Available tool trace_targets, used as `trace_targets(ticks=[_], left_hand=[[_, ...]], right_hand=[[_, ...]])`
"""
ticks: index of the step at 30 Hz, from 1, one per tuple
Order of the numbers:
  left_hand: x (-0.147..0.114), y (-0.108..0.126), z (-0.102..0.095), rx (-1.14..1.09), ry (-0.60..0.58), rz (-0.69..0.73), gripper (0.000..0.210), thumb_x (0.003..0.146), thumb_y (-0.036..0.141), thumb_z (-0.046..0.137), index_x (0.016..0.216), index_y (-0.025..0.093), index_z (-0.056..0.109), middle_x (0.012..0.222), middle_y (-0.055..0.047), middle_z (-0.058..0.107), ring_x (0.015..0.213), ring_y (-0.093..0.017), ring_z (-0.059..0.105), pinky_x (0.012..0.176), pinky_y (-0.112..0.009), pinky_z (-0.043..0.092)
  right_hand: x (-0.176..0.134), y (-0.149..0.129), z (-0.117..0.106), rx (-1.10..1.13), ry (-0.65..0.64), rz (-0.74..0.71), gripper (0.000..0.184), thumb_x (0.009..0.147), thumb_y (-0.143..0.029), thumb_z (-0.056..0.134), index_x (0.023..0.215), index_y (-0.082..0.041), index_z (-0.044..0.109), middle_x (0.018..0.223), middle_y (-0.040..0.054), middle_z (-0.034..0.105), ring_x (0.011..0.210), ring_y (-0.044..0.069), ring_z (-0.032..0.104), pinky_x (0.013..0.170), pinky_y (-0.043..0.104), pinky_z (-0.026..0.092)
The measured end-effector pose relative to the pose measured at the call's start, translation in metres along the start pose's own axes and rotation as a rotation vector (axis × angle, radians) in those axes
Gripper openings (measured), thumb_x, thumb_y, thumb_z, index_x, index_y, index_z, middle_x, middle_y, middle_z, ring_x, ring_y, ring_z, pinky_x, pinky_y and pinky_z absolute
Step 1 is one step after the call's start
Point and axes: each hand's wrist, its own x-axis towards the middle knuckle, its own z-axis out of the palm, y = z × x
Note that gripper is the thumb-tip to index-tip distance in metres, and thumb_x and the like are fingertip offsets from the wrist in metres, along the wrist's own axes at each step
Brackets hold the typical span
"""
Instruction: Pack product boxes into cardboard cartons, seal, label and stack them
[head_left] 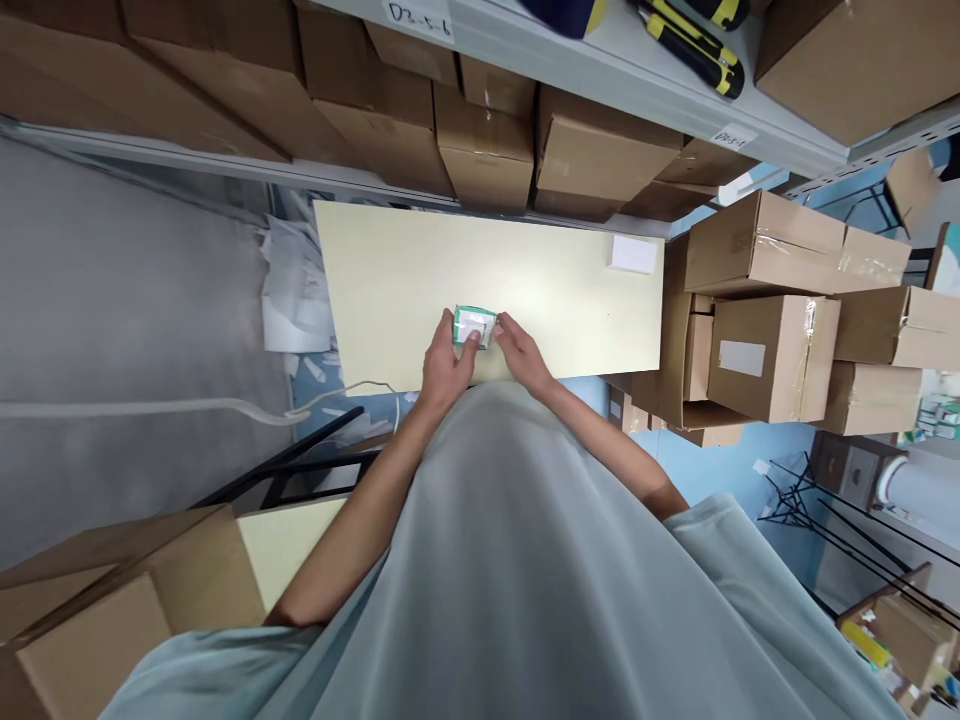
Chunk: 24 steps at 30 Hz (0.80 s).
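Observation:
A small white packet with green edges (pixel 466 318) is held over the pale yellow tabletop (pixel 405 270). It has a shiny, wrapped look, and its print is too small to read. My left hand (pixel 448 362) is closed round the packet's left side, its thumb lying across the front face. At the packet's right edge, the fingertips of my right hand (pixel 523 352) are pinched together against it. The undersides of both hands' grips are hidden.
A white box (pixel 632 254) lies at the table's far right corner. Open and stacked cardboard boxes (pixel 750 350) stand to the right. Above the table runs a shelf (pixel 600 85) with cartons below and yellow-black cutters (pixel 694 50) on it. A white cable (pixel 247 407) hangs at left.

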Motion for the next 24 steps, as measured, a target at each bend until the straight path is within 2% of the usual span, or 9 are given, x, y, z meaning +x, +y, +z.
trace_targets(ticks=[3, 5, 7, 9, 11, 14, 17, 20, 24], left_hand=[[-0.001, 0.011, -0.003, 0.020, -0.032, -0.064, 0.085, 0.114, 0.075, 0.033, 0.171, 0.017, 0.054, 0.151, -0.021, 0.076, 0.137, -0.038, 0.074, 0.117, -0.048, 0.055], [-0.003, 0.017, -0.006, 0.068, -0.079, -0.083, 0.082, 0.116, 0.071, 0.027, 0.169, 0.016, 0.056, 0.126, -0.017, 0.085, 0.113, -0.035, 0.080, 0.103, -0.045, 0.059], [-0.005, 0.020, -0.009, 0.114, -0.104, -0.090, 0.079, 0.116, 0.067, 0.027, 0.170, 0.015, 0.055, 0.112, -0.015, 0.086, 0.100, -0.035, 0.081, 0.095, -0.042, 0.058], [-0.005, 0.021, -0.011, 0.132, -0.112, -0.097, 0.076, 0.116, 0.063, 0.027, 0.172, 0.016, 0.051, 0.114, -0.016, 0.085, 0.102, -0.036, 0.081, 0.094, -0.042, 0.058], [-0.002, 0.021, -0.011, 0.134, -0.139, -0.135, 0.074, 0.116, 0.062, 0.028, 0.170, 0.017, 0.052, 0.122, -0.017, 0.085, 0.110, -0.038, 0.081, 0.097, -0.045, 0.058], [0.008, 0.021, -0.007, 0.136, -0.177, -0.218, 0.076, 0.115, 0.068, 0.026, 0.153, 0.018, 0.068, 0.126, -0.022, 0.085, 0.120, -0.044, 0.079, 0.101, -0.051, 0.058], [0.016, 0.020, 0.000, 0.125, -0.163, -0.239, 0.081, 0.112, 0.076, 0.023, 0.136, 0.019, 0.075, 0.125, -0.025, 0.085, 0.124, -0.047, 0.078, 0.103, -0.055, 0.058], [0.017, 0.018, 0.006, 0.116, -0.142, -0.247, 0.085, 0.112, 0.078, 0.020, 0.142, 0.017, 0.071, 0.129, -0.027, 0.083, 0.126, -0.048, 0.078, 0.105, -0.057, 0.058], [0.017, 0.017, 0.003, 0.122, -0.147, -0.260, 0.087, 0.112, 0.075, 0.020, 0.147, 0.011, 0.067, 0.129, -0.032, 0.082, 0.124, -0.050, 0.078, 0.104, -0.061, 0.057]], right_hand=[[-0.005, -0.006, 0.021, -0.108, -0.034, 0.021, 0.079, 0.111, -0.070, 0.055, 0.171, -0.019, 0.052, 0.179, 0.0110, 0.053, 0.172, 0.030, 0.044, 0.144, 0.049, 0.034], [-0.005, -0.009, 0.034, -0.181, -0.023, 0.016, 0.086, 0.113, -0.071, 0.051, 0.179, -0.018, 0.040, 0.186, 0.0116, 0.042, 0.177, 0.030, 0.035, 0.146, 0.049, 0.029], [-0.006, -0.012, 0.041, -0.237, -0.012, -0.020, 0.088, 0.113, -0.073, 0.048, 0.181, -0.019, 0.034, 0.188, 0.0112, 0.039, 0.177, 0.030, 0.033, 0.146, 0.048, 0.029], [-0.007, -0.014, 0.042, -0.281, 0.001, -0.051, 0.089, 0.112, -0.077, 0.048, 0.181, -0.022, 0.035, 0.185, 0.0113, 0.044, 0.174, 0.031, 0.040, 0.143, 0.049, 0.035], [-0.008, -0.017, 0.038, -0.333, 0.010, -0.045, 0.091, 0.109, -0.082, 0.052, 0.179, -0.024, 0.041, 0.176, 0.0131, 0.057, 0.166, 0.036, 0.051, 0.139, 0.053, 0.041], [-0.005, -0.019, 0.029, -0.410, 0.018, -0.003, 0.091, 0.103, -0.088, 0.057, 0.171, -0.026, 0.054, 0.156, 0.0138, 0.074, 0.152, 0.042, 0.065, 0.133, 0.059, 0.047], [-0.001, -0.014, 0.028, -0.423, 0.030, -0.048, 0.089, 0.109, -0.086, 0.042, 0.170, -0.023, 0.056, 0.166, 0.0150, 0.067, 0.156, 0.039, 0.063, 0.134, 0.056, 0.046], [0.000, -0.007, 0.032, -0.369, 0.031, -0.102, 0.088, 0.115, -0.078, 0.025, 0.174, -0.018, 0.049, 0.179, 0.0141, 0.054, 0.164, 0.031, 0.056, 0.138, 0.048, 0.043], [0.000, -0.010, 0.030, -0.354, 0.030, -0.084, 0.085, 0.117, -0.070, 0.027, 0.178, -0.013, 0.045, 0.185, 0.0130, 0.046, 0.174, 0.025, 0.042, 0.144, 0.043, 0.033]])
